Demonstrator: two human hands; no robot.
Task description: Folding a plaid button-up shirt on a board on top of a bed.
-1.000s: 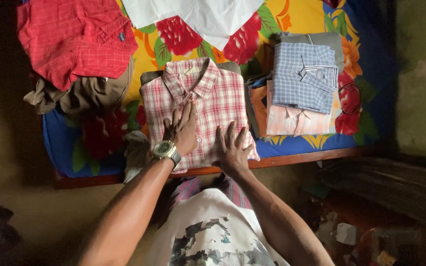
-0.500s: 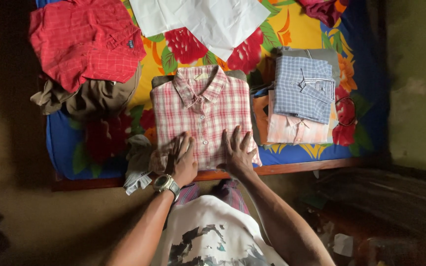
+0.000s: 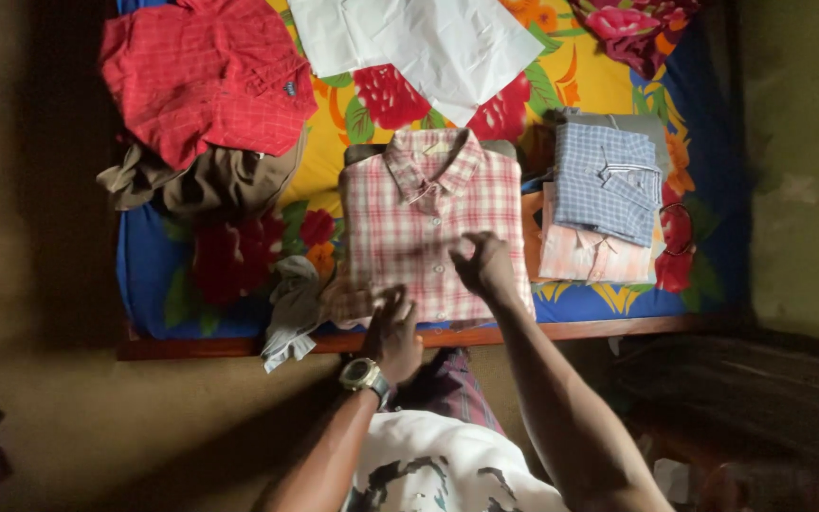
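A folded pink checked shirt (image 3: 433,223) lies on the flowered bed (image 3: 609,303), near its front edge. The right hand (image 3: 485,267) rests on its lower half, fingers loosely curled. The left hand (image 3: 393,332) pinches the shirt's lower left hem.

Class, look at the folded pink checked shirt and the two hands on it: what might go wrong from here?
1. The pink checked shirt lies at the bed's front edge; a tug from the left hand might drag it off.
2. The right hand seems to pinch the cloth, which might undo the fold.
3. The grey cloth hangs over the edge and may slip down.
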